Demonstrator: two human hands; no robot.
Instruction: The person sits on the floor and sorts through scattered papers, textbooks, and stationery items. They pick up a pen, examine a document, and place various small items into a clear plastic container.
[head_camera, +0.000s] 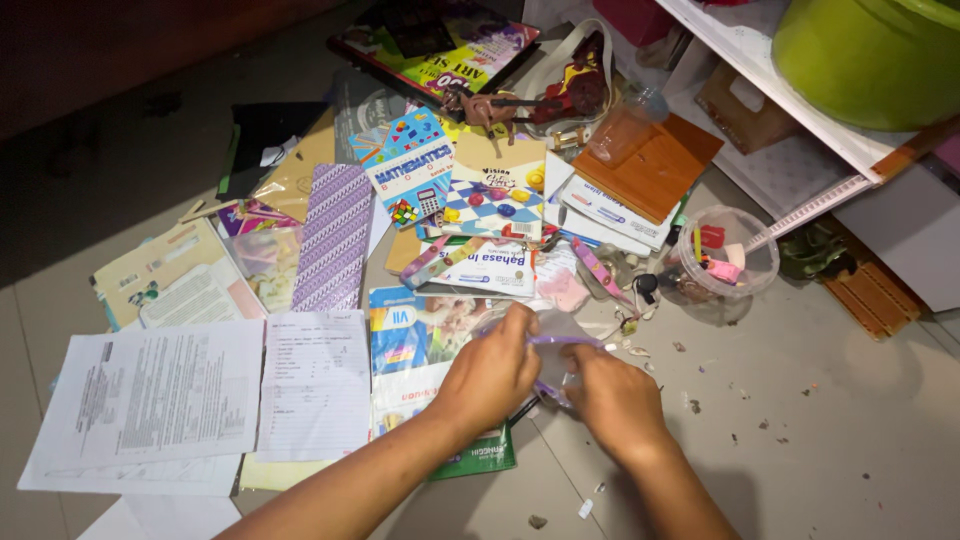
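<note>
Both hands are pinching a small clear plastic zip bag with a purple strip (556, 345), left hand (492, 372) and right hand (612, 398) on either end. A blue paperback schoolbook (415, 345) lies right under the left one; a round clear plastic tub (722, 255) sits beyond the right.

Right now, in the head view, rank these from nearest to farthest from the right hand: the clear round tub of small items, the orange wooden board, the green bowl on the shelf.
From the right hand:
1. Clear round tub, on the floor just up and to the right.
2. Orange wooden board, farther up, atop the stacked books.
3. Green bowl, on the shelf at the top right corner.
</note>
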